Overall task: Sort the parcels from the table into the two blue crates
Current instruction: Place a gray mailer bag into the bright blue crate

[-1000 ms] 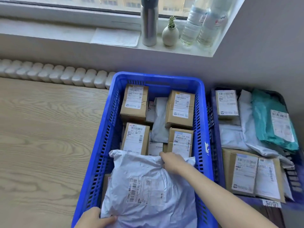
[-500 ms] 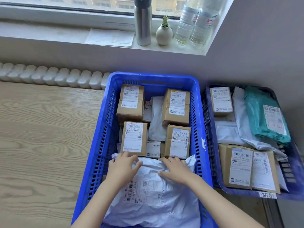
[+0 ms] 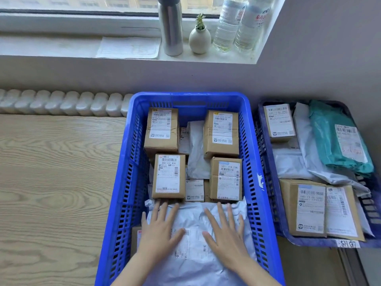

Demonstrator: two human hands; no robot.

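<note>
A large pale grey poly-bag parcel (image 3: 191, 215) lies in the near end of the bright blue crate (image 3: 123, 182). My left hand (image 3: 158, 230) and my right hand (image 3: 224, 232) rest flat on top of it, fingers spread, side by side over its white label. Beyond the bag the crate holds several brown cardboard boxes (image 3: 169, 176) with white labels and a small grey bag. The second, darker blue crate (image 3: 266, 162) stands to the right with a teal bag (image 3: 329, 145), grey bags and labelled boxes.
The wooden table (image 3: 51, 193) stretches to the left of the crates. A white radiator (image 3: 61, 102) runs along its far edge. On the window sill stand a steel flask (image 3: 171, 27), a small vase, two water bottles and a paper sheet.
My left hand came from the bag's near corner up onto its top. Both hands have since slid nearer and flattened out with the fingers spread over the label.
</note>
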